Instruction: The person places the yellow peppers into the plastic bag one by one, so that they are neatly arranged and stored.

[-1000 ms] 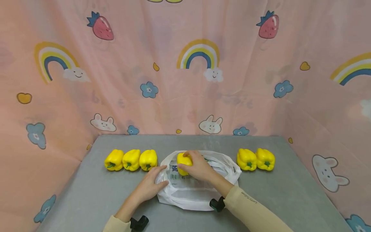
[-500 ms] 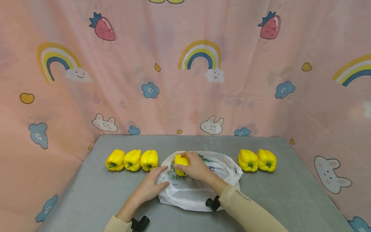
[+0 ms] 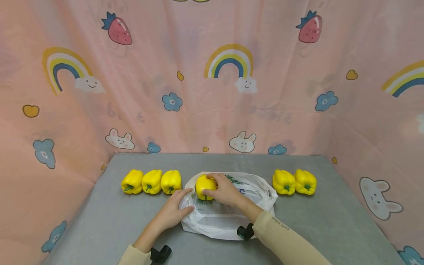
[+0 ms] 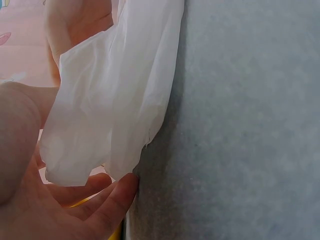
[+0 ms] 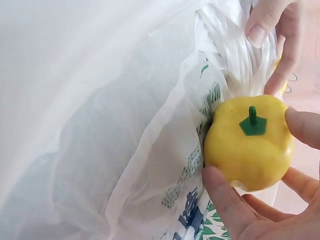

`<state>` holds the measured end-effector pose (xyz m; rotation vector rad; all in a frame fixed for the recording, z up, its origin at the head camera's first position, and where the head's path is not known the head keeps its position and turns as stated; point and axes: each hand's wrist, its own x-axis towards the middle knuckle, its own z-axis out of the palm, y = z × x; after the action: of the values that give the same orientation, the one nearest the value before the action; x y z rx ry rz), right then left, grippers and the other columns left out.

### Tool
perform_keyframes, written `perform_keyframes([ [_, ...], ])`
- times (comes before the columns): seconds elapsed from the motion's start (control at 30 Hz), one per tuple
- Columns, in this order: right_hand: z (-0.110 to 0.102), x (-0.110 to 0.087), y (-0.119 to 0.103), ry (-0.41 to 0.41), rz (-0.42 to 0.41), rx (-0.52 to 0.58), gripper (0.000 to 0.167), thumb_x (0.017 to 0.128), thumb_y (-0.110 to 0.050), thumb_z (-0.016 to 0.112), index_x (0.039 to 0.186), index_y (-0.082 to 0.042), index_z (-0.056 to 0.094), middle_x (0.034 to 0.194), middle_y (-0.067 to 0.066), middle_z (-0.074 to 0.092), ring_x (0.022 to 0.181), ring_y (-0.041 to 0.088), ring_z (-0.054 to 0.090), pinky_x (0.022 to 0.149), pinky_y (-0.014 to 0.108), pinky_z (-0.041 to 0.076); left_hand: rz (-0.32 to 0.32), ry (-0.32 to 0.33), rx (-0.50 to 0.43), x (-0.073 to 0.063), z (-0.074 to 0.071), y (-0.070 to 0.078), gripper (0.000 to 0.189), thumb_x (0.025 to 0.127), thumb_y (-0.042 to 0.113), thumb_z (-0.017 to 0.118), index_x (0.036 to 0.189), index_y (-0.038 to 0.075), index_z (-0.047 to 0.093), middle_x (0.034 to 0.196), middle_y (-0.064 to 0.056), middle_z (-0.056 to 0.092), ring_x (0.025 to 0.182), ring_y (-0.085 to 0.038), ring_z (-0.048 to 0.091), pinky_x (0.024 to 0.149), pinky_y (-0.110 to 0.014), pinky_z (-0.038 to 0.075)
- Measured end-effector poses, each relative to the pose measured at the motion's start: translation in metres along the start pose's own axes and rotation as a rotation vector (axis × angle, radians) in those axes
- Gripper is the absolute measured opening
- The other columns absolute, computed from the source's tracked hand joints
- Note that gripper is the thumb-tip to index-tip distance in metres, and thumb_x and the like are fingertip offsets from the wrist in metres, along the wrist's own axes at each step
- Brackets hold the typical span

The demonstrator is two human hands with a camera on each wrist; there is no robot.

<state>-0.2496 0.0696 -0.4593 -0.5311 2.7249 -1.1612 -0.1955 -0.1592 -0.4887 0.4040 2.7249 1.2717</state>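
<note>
My right hand (image 3: 226, 191) grips a yellow bell pepper (image 3: 204, 187) with fingers and thumb, over the white plastic bag (image 3: 228, 224) lying on the table. In the right wrist view this bell pepper (image 5: 250, 150) shows its green stem toward the camera, and the printed side of the bag is right beside it. My left hand (image 3: 169, 211) rests at the bag's left side, thumb and fingers spread apart. In the left wrist view the bag's thin edge (image 4: 105, 105) hangs between the thumb and the fingers of the left hand (image 4: 60, 210).
A row of three yellow bell peppers (image 3: 151, 182) stands left of the bag. Two more bell peppers (image 3: 294, 182) stand side by side to its right. The grey table (image 3: 331, 228) is backed and flanked by a pink patterned curtain (image 3: 185, 129).
My right hand has moved slightly left with the bell pepper, nearer the bag's left side. The left hand and the other bell peppers keep their places.
</note>
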Motion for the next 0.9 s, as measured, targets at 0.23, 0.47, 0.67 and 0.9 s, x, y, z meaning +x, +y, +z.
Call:
perform_keyframes([
  [0.23, -0.003, -0.004, 0.001, 0.003, 0.008, 0.01, 0.059, 0.092, -0.031, 0.076, 0.142, -0.007, 0.055, 0.142, 0.015, 0.053, 0.115, 0.029, 0.059, 0.098, 0.047, 0.053, -0.005, 0.005, 0.004, 0.0, 0.001, -0.001, 0.059, 0.095, 0.025, 0.072, 0.149, 0.014, 0.05, 0.148, -0.013, 0.048, 0.138, -0.036, 0.044, 0.111, -0.063, 0.034],
  [0.47, -0.017, -0.011, -0.006, 0.013, 0.038, 0.045, 0.057, 0.095, -0.029, 0.072, 0.144, -0.008, 0.052, 0.137, 0.015, 0.057, 0.112, 0.03, 0.061, 0.092, 0.047, 0.055, 0.006, 0.011, 0.011, 0.001, 0.0, 0.0, 0.059, 0.095, 0.026, 0.071, 0.149, 0.013, 0.051, 0.148, -0.014, 0.049, 0.137, -0.037, 0.044, 0.11, -0.064, 0.034],
  [0.67, -0.03, -0.017, -0.008, 0.007, 0.043, 0.043, 0.053, 0.096, -0.029, 0.07, 0.142, -0.008, 0.054, 0.134, 0.017, 0.06, 0.113, 0.031, 0.062, 0.092, 0.049, 0.055, -0.018, -0.001, 0.013, 0.001, 0.0, -0.002, 0.059, 0.096, 0.029, 0.071, 0.15, 0.015, 0.05, 0.149, -0.013, 0.048, 0.138, -0.037, 0.043, 0.11, -0.064, 0.034],
  [0.9, -0.048, -0.027, -0.009, 0.025, 0.024, 0.006, 0.046, 0.098, -0.028, 0.069, 0.138, -0.008, 0.059, 0.133, 0.018, 0.062, 0.115, 0.033, 0.063, 0.089, 0.048, 0.056, -0.004, 0.012, 0.013, 0.001, 0.002, -0.001, 0.058, 0.095, 0.027, 0.071, 0.149, 0.014, 0.051, 0.147, -0.012, 0.05, 0.137, -0.036, 0.044, 0.11, -0.063, 0.035],
])
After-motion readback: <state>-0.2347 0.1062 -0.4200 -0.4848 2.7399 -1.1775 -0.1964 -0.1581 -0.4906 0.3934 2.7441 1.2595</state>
